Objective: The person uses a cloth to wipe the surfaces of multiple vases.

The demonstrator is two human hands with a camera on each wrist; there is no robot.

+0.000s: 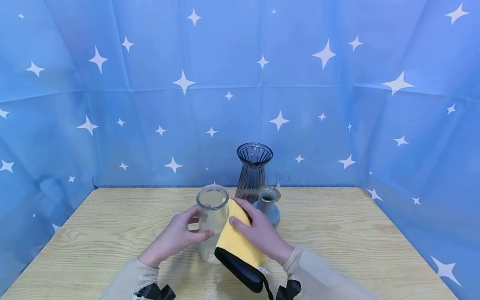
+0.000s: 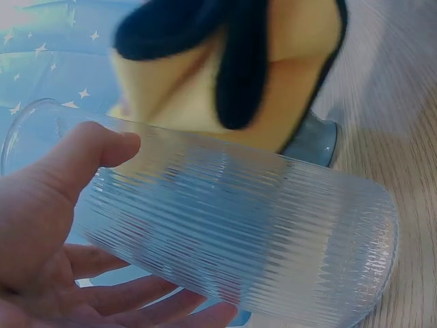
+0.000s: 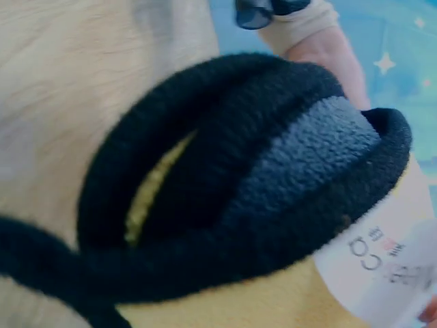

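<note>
Had beige sleeves (image 1: 129, 279) closest in head view, with black wrist cameras (image 1: 153, 291) strapped on. Just beyond, held folded yellow cloth with thick black edging and dark grey plush lining (image 1: 240, 248) in right hand (image 1: 260, 233). Clamped cloth between right thumb on near face and fingers near top edge; could not tell lie of hidden fingertips. Trailed thin black loop (image 1: 267, 287) off lower corner. Caught white printed label (image 3: 365, 266) on cloth in right wrist view.

Gripped clear ribbed glass jar with thick round rim (image 1: 212, 218) in left hand (image 1: 178, 237), with thumb on near side, fingers curled round far side and slightly apart. Lapped cloth over right side of jar in head view. Couldn't tell whether base touched pale wood-grain tabletop (image 1: 337, 233).

Farther back, saw small light-blue round-bodied vase with flared neck (image 1: 275, 214) just beyond right hand. Behind that, spotted tall smoky blue-grey ribbed glass vase with wide rim (image 1: 250, 181), upright. Farthest out, had blue fabric backdrop with white four-pointed stars (image 1: 225, 54).
</note>
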